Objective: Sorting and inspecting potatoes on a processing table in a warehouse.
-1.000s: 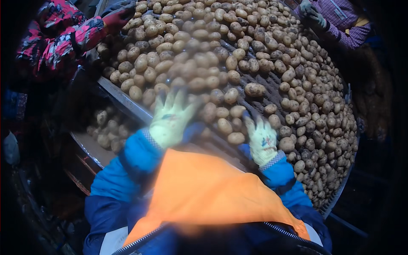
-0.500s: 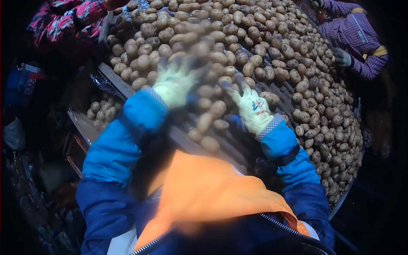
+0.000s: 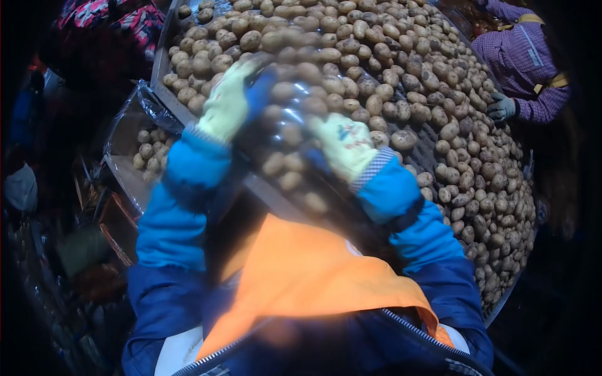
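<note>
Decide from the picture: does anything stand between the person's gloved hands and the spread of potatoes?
Nothing visible does. The left hand and right hand are close by the potatoes; the side board passes by the left wrist, not ahead of that hand. Blur hides whether either touches a potato.

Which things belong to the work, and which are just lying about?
Part of the work: gloved left hand; gloved right hand; potatoes; table under them; probably the plastic-lined box.

Apparently lying about: pale bag-like thing; dark green thing, too blurred to name.
</note>
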{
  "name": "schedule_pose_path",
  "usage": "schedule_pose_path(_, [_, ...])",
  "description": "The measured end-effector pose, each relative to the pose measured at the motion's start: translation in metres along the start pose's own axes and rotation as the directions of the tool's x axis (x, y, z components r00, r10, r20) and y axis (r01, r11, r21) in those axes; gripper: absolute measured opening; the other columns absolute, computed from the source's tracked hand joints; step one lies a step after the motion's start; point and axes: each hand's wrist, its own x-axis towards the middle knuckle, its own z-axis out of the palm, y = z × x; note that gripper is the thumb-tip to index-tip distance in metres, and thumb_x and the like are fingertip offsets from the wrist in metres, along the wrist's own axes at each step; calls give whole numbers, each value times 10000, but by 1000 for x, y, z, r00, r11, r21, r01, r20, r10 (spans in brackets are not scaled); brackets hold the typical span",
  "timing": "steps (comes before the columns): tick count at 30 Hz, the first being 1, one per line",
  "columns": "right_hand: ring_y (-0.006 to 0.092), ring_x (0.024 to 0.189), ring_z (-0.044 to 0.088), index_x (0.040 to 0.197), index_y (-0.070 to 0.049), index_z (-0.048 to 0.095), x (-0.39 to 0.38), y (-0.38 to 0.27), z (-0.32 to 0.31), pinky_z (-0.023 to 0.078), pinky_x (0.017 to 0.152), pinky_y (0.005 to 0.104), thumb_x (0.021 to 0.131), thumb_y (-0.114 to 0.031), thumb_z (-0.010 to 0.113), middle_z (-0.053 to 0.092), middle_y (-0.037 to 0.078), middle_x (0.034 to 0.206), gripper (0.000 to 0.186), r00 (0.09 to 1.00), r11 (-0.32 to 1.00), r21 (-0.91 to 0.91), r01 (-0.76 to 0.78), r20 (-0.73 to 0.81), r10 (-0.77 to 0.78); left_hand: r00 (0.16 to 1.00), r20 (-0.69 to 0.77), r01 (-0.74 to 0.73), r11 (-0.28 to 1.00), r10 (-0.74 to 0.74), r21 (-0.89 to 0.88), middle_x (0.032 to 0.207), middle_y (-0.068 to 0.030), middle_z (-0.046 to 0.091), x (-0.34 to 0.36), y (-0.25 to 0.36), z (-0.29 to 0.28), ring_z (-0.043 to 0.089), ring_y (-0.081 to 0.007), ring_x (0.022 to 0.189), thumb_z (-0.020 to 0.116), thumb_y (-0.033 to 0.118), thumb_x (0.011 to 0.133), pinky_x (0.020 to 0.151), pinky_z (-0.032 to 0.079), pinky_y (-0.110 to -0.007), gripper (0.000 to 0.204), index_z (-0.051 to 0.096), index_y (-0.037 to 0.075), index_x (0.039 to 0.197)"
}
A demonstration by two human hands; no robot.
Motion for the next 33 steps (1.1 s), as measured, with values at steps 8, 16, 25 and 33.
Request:
schedule_pose_path(8, [375,1046,653,1116,-66,671,2,8,16,530,860,487,881,-296,686,679,194,1095,329,988,976,-166,140,87,-127,951,-194,223,969,-240,-104,1205,-181,718,-117,29,-46,698,-310,1118,667,57,963,971,534,-377,254,703,0,1208])
schedule_pose_path(16, [386,939,726,1118,-92,683,26,18,0,565,788,493,836,-158,701,739,190,949,291,982,990,-134,46,188,-20,833,-87,417,723,-547,-551,1196,-73,707,-152,63,-34,681,-154,1052,657,223,1053,876,547,-284,339,670,15,1320])
schedule_pose_path(25, [360,1072,711,1336,-115,664,-26,-27,-15,556,923,438,935,-276,729,728,226,1143,437,975,892,405,201,-172,-141,917,398,335,-527,-7,-781,1457,-127,589,-145,77,20,586,-308,1284,468,335,1118,1050,498,-494,530,383,80,1574])
schedule_pose_path(33, [367,872,748,1293,-47,659,-114,29,-52,585,789,465,958,-282,685,743,245,998,410,815,803,405,-438,-198,545,635,759,513,-659,-140,-550,1421,-148,601,-135,81,22,618,-325,1245,538,486,1067,880,607,-441,572,537,63,1451])
